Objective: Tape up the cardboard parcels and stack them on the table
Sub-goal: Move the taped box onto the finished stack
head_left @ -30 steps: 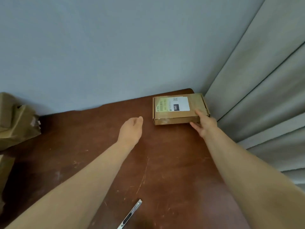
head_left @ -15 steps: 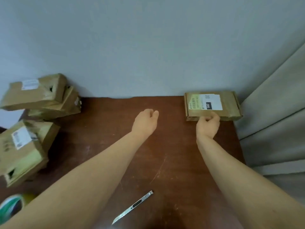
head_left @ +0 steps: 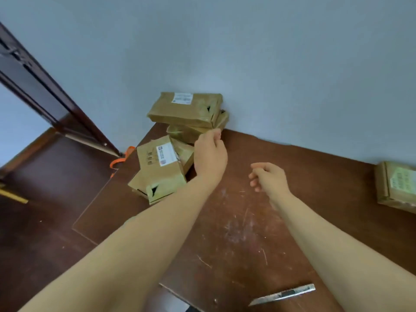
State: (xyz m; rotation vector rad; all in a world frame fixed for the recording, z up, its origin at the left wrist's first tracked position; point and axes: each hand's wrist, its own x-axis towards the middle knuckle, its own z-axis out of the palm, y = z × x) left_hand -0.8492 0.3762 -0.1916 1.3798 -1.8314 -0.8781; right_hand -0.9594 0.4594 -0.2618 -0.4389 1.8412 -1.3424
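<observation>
Next, close left hand (head_left: 210, 154) round the parcel (head_left: 184, 132) at bench (head_left: 247, 221) rear-left; cannot tell whether gripped yet. Bring right hand (head_left: 267, 179), loosely curled and empty, underneath. Lift level; avoid toppling the pile (head_left: 186, 109).

Plain pale blue-grey wall (head_left: 247, 52) filled upper half, evenly lit. Dark brown door frame (head_left: 45, 91) ran diagonally at left. Dark brown floor (head_left: 45, 221) lay below it. Scratched reddish-brown table (head_left: 247, 233) stood with far edge against wall.
</observation>
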